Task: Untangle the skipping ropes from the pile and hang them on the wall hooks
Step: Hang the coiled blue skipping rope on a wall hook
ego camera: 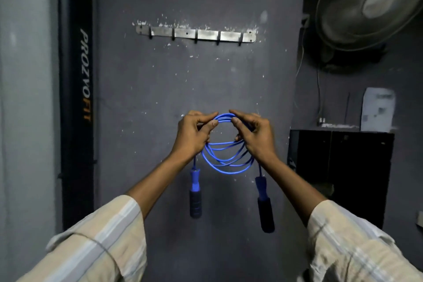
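A blue skipping rope (225,162) is gathered into several loops in front of the dark wall. My left hand (194,135) pinches the top of the loops on the left, and my right hand (254,135) pinches them on the right. Its two handles, blue with dark foam grips, hang down: one handle (195,197) below my left wrist, the other handle (265,208) below my right wrist. A metal hook rail (196,35) with several bare hooks is fixed to the wall well above my hands.
A black banner (77,98) with lettering stands upright at the left. A wall fan (370,4) is mounted at the top right, with cables running down. A dark cabinet (338,171) stands at the right, a paper sheet (377,110) above it.
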Demonstrator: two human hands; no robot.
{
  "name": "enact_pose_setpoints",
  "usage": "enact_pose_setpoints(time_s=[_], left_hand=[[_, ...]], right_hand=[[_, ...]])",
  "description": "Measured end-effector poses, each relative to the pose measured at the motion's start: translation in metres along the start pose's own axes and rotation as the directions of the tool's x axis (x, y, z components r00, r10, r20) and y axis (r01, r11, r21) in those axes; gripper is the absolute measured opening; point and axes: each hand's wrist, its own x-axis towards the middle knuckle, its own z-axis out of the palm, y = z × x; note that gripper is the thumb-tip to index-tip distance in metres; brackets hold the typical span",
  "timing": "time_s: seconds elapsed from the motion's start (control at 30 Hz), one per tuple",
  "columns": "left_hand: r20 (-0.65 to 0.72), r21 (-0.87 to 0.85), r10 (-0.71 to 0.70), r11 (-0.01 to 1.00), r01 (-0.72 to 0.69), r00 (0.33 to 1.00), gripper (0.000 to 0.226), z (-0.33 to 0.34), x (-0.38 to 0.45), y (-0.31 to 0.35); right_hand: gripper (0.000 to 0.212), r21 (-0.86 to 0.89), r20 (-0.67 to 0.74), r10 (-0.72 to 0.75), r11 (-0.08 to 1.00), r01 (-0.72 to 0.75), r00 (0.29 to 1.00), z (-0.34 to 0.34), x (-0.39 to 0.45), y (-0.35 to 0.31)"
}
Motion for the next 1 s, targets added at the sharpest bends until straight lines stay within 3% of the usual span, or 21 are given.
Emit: enact_pose_setpoints(time_s=[0.3,0.63,0.77,0.9,1.0], left_hand=[[-0.204,0.190,0.298,0.946,-0.261,0.932,0.025,0.083,0.170,-0.010],[-0.271,0.406,0.471,0.847,-0.344,0.839,0.023,0.115,0.319,-0.024],[-0.330,0.470,0.491,0.826,-0.312,0.806,0.022,0.115,0.347,-0.020],[-0.324,0.535,0.417,0.821,-0.199,0.849,0.019,0.121,0.353,-0.025],[-0.304,0.579,0.435,0.790,-0.198,0.847,0.017,0.125,0.342,-0.041]], right_hand=[[0.025,0.001,-0.103,-0.139,0.990,0.140,0.985,-0.041,0.173,0.040],[0.024,-0.007,-0.169,-0.258,0.965,0.261,0.951,-0.044,0.329,0.074],[0.025,-0.114,-0.207,-0.316,0.948,0.298,0.926,-0.035,0.358,0.072],[0.022,-0.398,-0.203,-0.328,0.889,0.228,0.923,-0.024,0.359,0.078],[0.018,-0.515,-0.174,-0.344,0.830,0.212,0.923,-0.018,0.338,0.088]])
